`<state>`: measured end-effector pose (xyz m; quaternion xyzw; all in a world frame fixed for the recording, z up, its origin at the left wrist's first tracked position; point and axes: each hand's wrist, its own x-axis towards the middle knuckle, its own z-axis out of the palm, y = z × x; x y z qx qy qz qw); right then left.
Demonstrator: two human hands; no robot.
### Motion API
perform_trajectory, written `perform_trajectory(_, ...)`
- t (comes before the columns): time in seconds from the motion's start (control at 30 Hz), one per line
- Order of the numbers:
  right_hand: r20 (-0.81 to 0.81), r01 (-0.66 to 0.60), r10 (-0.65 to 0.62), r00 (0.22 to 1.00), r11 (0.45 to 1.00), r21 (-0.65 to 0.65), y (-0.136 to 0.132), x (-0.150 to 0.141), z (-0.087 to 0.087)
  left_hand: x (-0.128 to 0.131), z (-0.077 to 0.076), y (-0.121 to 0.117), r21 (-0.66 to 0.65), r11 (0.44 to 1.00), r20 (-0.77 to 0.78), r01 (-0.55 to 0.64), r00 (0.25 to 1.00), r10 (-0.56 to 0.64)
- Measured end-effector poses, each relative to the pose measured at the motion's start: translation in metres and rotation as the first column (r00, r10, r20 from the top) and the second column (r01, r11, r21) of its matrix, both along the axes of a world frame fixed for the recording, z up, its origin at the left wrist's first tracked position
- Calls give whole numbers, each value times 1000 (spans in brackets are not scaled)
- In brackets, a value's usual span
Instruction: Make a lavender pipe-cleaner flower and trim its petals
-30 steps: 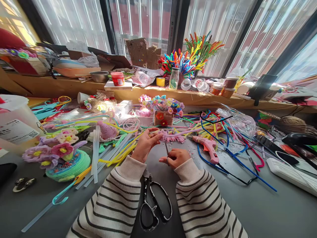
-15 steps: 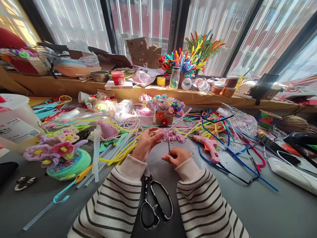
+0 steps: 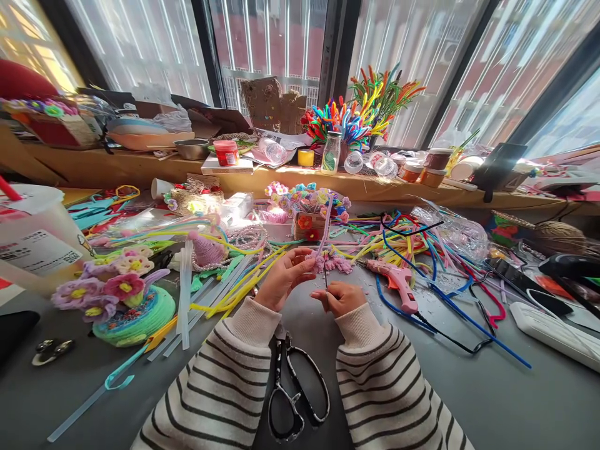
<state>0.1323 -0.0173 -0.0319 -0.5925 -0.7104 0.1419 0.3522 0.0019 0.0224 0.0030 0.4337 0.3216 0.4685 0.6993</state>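
- Two bare hands of ours meet above the grey table [image 3: 497, 406], forearms slanting inward in ribbed cuffs and striped knit sleeves.
- Our left hand [image 3: 287, 278] is turned palm inward, thumb and fingertips pinching a lilac stem [image 3: 327, 225], fuzzy and slender, that rises almost upright just beyond the fingers.
- Our right hand [image 3: 344, 299] is curled, thumb and fingers closed around a slim dark tool [image 3: 327, 267], its thin metal length pointing up at the stem's lower part; we cannot tell whether they touch.
- Just beyond our fingertips lie fluffy, knobbly pink pieces [image 3: 341, 264].
- Between our sleeves rest big scissors [image 3: 300, 394], black loops flecked with white.
- To our right sits a smooth pink plastic glue gun [image 3: 397, 279]; to our left, translucent glue sticks [image 3: 185, 294] and a round mint base [image 3: 134, 322] of coiled yarn, topped with plush flowers [image 3: 124, 284].
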Motion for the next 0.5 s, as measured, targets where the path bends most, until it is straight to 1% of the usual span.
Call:
perform_trajectory(0.13,-32,23,-25,999,998,-50,-2,1,1,0,-1,1,-16,1000,20,3,1000,-3)
perform_trajectory(0.2,-5,22,-23,1000,997,-80,-2,0,2,0,-1,0,-14,1000,36,4,999,-3)
perform_trajectory(0.33,81,-5,12,997,997,-80,-4,-2,6,0,1,0,-22,1000,37,18,999,-18)
perform_trajectory(0.43,110,-8,19,994,995,-102,-4,-2,8,0,0,0,-16,999,28,44,999,-43)
perform_trajectory(0.5,121,-7,18,993,996,-88,-4,-2,7,0,0,0,-11,998,22,58,998,-58)
